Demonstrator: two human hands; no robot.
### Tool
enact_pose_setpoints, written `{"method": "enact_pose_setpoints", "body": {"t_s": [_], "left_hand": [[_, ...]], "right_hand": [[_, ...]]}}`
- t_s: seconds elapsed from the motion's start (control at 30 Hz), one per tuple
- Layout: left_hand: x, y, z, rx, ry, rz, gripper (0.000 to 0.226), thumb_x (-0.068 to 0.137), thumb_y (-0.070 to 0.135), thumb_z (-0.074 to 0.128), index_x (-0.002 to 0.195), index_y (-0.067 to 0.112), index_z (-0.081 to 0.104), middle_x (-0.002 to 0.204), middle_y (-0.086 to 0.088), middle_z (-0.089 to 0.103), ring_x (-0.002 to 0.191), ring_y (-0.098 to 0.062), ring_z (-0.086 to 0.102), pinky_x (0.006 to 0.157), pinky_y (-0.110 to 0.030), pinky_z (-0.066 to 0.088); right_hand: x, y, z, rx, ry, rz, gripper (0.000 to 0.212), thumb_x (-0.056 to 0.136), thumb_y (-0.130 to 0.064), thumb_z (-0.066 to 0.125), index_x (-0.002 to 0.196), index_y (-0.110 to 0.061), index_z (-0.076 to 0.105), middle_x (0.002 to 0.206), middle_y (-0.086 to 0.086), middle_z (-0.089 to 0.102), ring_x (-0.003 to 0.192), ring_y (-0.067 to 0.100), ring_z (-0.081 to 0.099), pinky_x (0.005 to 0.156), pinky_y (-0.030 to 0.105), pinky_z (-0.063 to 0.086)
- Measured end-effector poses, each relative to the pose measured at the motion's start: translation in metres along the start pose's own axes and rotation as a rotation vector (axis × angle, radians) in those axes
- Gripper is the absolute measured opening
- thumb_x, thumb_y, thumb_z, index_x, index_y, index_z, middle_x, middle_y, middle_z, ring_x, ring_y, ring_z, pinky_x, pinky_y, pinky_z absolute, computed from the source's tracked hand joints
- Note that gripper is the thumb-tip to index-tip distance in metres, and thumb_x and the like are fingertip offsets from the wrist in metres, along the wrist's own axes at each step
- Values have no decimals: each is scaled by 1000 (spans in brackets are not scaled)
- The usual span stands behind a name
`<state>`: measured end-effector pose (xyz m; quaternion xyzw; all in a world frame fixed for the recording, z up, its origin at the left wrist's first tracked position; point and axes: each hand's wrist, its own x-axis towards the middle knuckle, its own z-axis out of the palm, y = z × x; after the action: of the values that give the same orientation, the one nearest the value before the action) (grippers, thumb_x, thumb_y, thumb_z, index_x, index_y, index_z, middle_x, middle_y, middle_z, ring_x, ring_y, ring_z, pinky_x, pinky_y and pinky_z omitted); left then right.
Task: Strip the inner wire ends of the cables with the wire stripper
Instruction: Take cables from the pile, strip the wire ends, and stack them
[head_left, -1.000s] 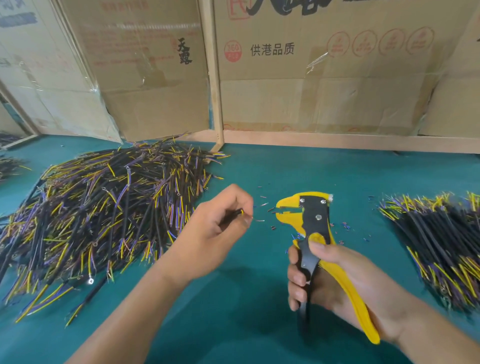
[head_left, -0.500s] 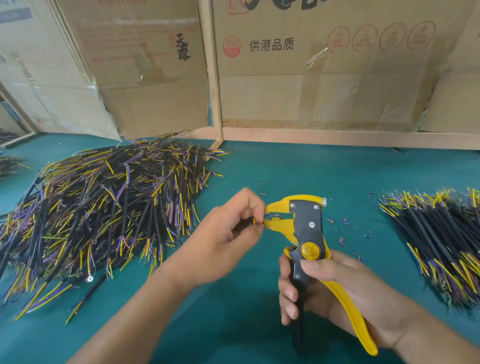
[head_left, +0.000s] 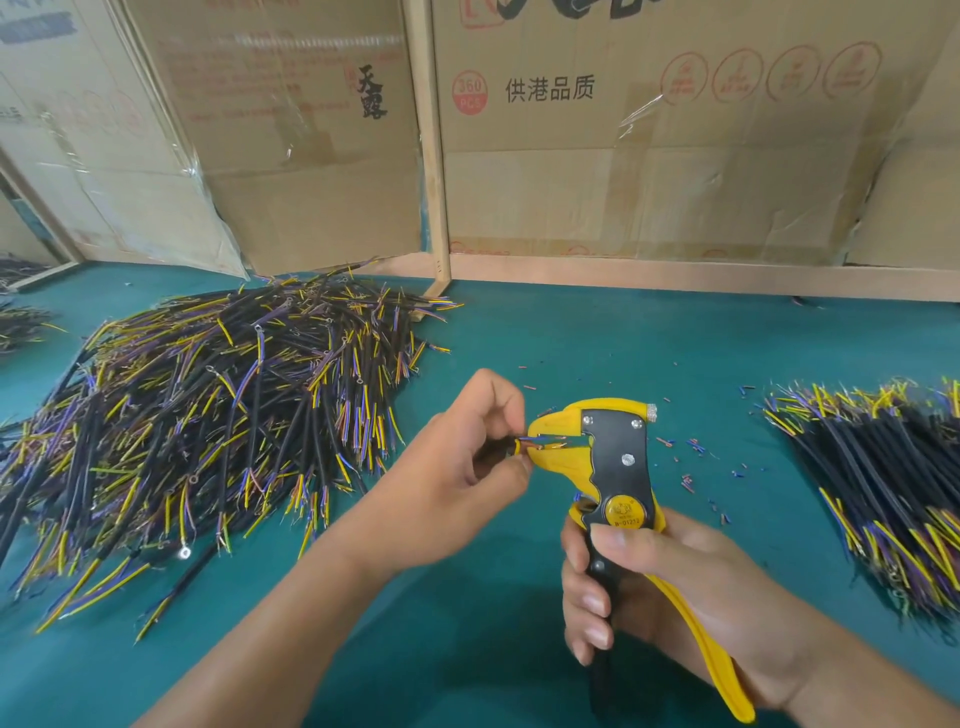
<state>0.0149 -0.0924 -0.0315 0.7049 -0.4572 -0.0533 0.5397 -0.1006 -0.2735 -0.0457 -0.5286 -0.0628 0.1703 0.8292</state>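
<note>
Head cam: my left hand pinched the cable, wire ends now inside the wire stripper mouth vs. just outside 0.5 s ago; right hand gripped its handles.

A small assembly workshop is operating here. Flattened cardboard cartons with printed markings are standing against a bare wooden frame behind a teal-covered bench. Cut cables are lying in bulk heaps to the left and right, and insulation offcuts are littering the surface.
</note>
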Motion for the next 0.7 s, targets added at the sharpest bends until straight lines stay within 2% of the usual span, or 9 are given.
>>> {"method": "enact_pose_setpoints", "body": {"t_s": [0.17,0.5,0.7], "left_hand": [[0,0,0,1,-11,7,13,90,22,52,95,23,40,76,-20,44,62,-29,31,54,-44,29],[0,0,3,-8,28,73,10,96,13,52,96,19,45,73,-7,44,63,-24,34,56,-35,31],[0,3,9,20,82,95,6,96,19,50,98,20,45,75,-11,51,66,-35,39,58,-48,34]], "right_hand": [[0,1,1,-3,27,22,32,84,-35,74,81,-6,60,68,15,44,57,28,46,63,43,48],[0,1,7,80,78,31,39,82,-41,74,74,-7,58,62,12,37,50,24,40,54,38,44],[0,0,8,135,65,21,46,78,-46,82,76,-6,58,63,12,38,50,24,41,55,38,43]]}}
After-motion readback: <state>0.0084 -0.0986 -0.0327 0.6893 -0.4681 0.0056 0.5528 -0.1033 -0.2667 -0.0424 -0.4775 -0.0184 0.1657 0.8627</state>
